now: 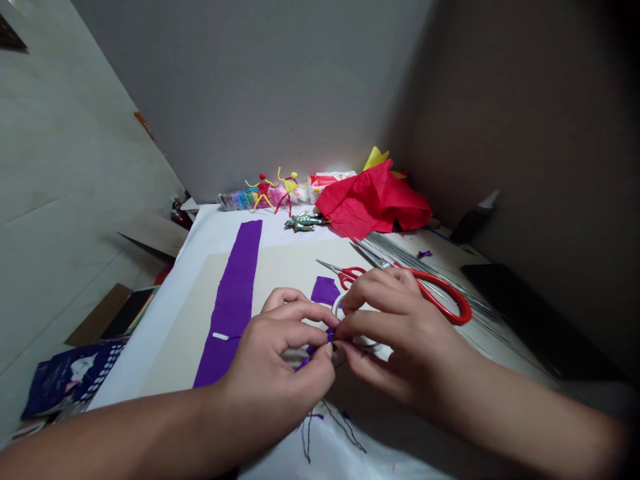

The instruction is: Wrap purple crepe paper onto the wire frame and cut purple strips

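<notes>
Head view: left hand and right hand close together above the counter.
Left hand: fingers clamped on a purple paper scrap.
Right hand: clamped on the same scrap, white tape roll just beside.
Risk: tight pinching could tear the thin paper; a careless shift could knock the red scissors.
</notes>
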A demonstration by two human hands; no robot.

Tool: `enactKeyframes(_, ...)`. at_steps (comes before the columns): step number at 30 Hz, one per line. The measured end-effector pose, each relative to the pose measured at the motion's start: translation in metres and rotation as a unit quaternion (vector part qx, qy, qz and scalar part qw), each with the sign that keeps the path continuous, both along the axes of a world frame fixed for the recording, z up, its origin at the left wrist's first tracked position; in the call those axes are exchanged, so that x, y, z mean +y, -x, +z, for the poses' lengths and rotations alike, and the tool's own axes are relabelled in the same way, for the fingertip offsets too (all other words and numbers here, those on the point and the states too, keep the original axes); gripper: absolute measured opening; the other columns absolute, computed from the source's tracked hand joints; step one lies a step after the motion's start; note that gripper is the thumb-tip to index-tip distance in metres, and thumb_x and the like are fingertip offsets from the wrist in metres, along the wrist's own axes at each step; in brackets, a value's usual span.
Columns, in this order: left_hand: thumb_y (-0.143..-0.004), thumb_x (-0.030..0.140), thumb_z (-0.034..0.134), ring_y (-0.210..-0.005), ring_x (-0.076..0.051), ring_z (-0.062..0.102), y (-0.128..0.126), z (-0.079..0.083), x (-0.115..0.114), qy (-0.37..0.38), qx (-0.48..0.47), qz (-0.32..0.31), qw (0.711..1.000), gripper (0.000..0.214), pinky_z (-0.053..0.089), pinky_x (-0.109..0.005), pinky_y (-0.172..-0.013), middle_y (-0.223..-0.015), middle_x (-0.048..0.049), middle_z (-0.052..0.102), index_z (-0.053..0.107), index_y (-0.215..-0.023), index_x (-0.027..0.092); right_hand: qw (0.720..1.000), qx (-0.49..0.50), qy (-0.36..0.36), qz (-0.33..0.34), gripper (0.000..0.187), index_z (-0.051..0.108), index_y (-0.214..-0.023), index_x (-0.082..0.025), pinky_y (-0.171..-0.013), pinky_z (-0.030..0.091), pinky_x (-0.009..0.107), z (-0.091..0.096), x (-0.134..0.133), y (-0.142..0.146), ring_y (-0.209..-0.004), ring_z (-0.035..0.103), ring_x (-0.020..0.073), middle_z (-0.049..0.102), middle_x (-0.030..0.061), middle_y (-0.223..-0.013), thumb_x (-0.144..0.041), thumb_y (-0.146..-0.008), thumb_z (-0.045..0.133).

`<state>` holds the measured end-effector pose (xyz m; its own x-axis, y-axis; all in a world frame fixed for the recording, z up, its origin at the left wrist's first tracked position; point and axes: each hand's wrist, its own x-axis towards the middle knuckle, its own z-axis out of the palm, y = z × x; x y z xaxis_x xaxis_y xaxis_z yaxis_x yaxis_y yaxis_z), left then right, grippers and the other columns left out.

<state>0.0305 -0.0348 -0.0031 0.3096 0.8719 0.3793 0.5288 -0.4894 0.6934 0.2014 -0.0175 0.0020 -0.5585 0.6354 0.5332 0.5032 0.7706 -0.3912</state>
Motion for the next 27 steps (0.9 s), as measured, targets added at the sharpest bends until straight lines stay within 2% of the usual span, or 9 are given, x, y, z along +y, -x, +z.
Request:
enactKeyframes(2,-0.067,0.003,0.056,-0.089,-0.021,0.052,-0.0006,-0.0004,-0.0004,0.001,0.001,-0.001,1.0,0.022,0.046,-0.036,-0.08,-0.081,-0.0025,0.068,0.066,-0.057,0.02,1.0,-0.004,-0.025,-0.01,0.011,0.065,-0.071,-0.018,-0.072,0.03,0.036,-0.0005,-0.0013,0.0017,-0.073,0.047,0.0161,0.058,0.0034,-0.074,-0.012,-0.076,0.057)
enactKeyframes(4,-0.067,0.004,0.056,-0.09,-0.021,0.052,-0.0015,-0.0002,-0.0007,0.0,0.002,0.0,1.0,0.022,0.046,-0.036,-0.08,-0.081,-0.0029,0.068,0.067,-0.057,0.02,1.0,-0.001,-0.019,-0.01,0.011,0.065,-0.07,-0.018,-0.072,0.03,0.036,-0.0004,-0.0023,0.0022,-0.071,0.047,0.0154,0.057,0.0029,-0.073,-0.012,-0.075,0.058)
enactKeyframes(12,-0.067,0.004,0.057,-0.084,-0.019,0.057,-0.0021,0.0041,-0.0015,-0.02,0.001,-0.011,1.0,0.021,0.043,-0.039,-0.084,-0.078,-0.0025,0.069,0.066,-0.056,0.019,0.987,0.082,0.138,0.01,0.013,0.061,-0.065,-0.017,-0.071,0.037,0.032,0.0003,-0.0011,-0.0007,-0.07,0.052,0.013,0.056,0.0004,-0.071,-0.005,-0.071,0.058)
enactKeyframes(19,-0.069,0.005,0.056,-0.083,-0.019,0.058,-0.0005,0.0017,0.0002,-0.022,0.004,-0.015,1.0,0.021,0.043,-0.039,-0.084,-0.077,-0.0025,0.07,0.066,-0.057,0.02,0.978,0.089,0.188,0.019,0.014,0.063,-0.066,-0.016,-0.067,0.039,0.029,-0.0013,0.0037,0.0015,-0.068,0.053,0.0131,0.056,0.001,-0.069,-0.003,-0.071,0.058)
enactKeyframes(23,-0.068,0.006,0.056,-0.084,-0.02,0.057,-0.0001,0.0014,0.0006,-0.021,0.005,-0.014,1.0,0.021,0.044,-0.039,-0.083,-0.077,-0.0025,0.07,0.066,-0.057,0.02,0.978,0.075,0.195,0.02,0.015,0.063,-0.068,-0.016,-0.068,0.039,0.029,-0.0004,0.0039,0.0005,-0.069,0.053,0.0129,0.056,0.0006,-0.07,-0.004,-0.072,0.057)
enactKeyframes(27,-0.069,0.006,0.056,-0.083,-0.019,0.057,-0.0002,0.0018,0.0006,-0.027,0.002,-0.012,1.0,0.021,0.043,-0.039,-0.083,-0.077,-0.0029,0.069,0.066,-0.057,0.019,0.987,0.048,0.149,0.02,0.012,0.063,-0.07,-0.018,-0.074,0.037,0.032,0.0005,0.0034,-0.0024,-0.074,0.053,0.0137,0.058,0.0001,-0.074,-0.007,-0.073,0.06)
